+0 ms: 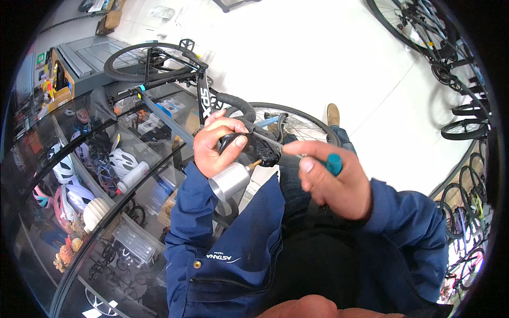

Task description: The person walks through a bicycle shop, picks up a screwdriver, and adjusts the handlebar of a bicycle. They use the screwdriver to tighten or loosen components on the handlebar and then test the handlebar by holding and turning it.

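My left hand (pixel 220 143) is closed around a black, curved part beside the handlebar (pixel 238 104) of a black road bicycle (pixel 203 95); its exact kind is hard to make out. Just below that hand is a silver metal cylinder (pixel 231 183) with a brass-coloured stem (pixel 255 164). My right hand (pixel 331 180) is closed on a thin-shafted screwdriver (pixel 333 164) with a teal handle end. The shaft slants up and left toward a dark, ridged part (pixel 266 152) next to my left fingers. Those fingers partly hide where its tip meets the part.
To the left, a glass display case (pixel 132 196) holds helmets (pixel 123 161), a bottle (pixel 132 177) and boxes. The bicycle's front wheel (pixel 318 123) lies just beyond my hands, its rear wheel (pixel 108 69) farther left. More bicycles (pixel 445 69) line the right side.
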`<state>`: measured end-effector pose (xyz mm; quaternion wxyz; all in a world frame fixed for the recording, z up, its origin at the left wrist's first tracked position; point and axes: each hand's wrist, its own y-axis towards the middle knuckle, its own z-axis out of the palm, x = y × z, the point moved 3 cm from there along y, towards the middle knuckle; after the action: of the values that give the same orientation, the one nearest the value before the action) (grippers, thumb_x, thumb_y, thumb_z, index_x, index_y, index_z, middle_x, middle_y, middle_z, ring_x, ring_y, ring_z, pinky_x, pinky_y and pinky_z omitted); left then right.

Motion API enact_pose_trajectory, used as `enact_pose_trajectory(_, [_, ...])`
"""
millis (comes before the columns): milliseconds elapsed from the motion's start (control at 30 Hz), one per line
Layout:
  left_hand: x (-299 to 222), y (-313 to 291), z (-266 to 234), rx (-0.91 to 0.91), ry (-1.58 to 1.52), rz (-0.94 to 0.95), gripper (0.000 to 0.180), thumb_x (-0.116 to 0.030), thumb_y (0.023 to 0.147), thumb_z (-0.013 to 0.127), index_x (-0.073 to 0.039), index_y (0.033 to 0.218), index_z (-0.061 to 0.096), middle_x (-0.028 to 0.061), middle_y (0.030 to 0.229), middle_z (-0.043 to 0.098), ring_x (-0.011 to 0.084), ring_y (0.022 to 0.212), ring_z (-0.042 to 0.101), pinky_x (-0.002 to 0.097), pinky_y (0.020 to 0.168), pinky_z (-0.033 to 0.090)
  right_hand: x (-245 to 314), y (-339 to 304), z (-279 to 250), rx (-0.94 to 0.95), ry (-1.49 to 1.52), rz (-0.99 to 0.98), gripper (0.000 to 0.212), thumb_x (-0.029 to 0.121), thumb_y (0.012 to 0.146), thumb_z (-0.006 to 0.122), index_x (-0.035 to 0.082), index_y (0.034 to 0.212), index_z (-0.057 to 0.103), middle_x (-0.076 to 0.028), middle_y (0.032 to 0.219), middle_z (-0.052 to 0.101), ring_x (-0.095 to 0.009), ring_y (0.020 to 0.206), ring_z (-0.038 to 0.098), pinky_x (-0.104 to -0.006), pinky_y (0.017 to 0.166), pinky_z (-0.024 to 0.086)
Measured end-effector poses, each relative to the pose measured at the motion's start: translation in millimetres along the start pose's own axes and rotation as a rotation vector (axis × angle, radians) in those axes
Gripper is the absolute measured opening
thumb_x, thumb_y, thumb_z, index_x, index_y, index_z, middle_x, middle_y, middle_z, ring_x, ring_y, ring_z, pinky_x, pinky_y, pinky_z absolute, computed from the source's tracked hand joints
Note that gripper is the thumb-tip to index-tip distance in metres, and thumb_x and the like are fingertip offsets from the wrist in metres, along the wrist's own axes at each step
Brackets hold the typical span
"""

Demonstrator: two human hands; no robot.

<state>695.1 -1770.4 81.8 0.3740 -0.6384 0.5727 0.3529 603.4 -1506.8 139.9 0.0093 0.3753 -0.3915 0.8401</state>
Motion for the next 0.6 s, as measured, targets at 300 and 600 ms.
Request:
enact_pose_trajectory(300, [2,-2,2,-0.069,0.005,0.039,0.022,-0.017,0.090,0.071,-0.002,0.077,0.060,0.0089,0.092,0.070,0.0230,0.090,0.068,0.0520,0.115,0.036,8,6,10,0.084,-0.325,-0.146,0.029,0.017,0.104,0.058,0.004,0.130,0.064,-0.008,0.086,0.066,-0.019,0.072,0.064,-0.0351,0.067,0.053])
enact_pose_trajectory(600, [4,-14,-5,-0.318,-0.452,0.083,0.040,-0.030,0.105,0.050,-0.002,0.085,0.070,0.0161,0.103,0.068,0.0255,0.103,0.064,0.0453,0.101,0.047,35,11,8,0.232,-0.859,-0.353,0.026,0.006,0.097,0.063,0.006,0.122,0.068,-0.018,0.095,0.071,-0.034,0.083,0.072,-0.0417,0.072,0.057])
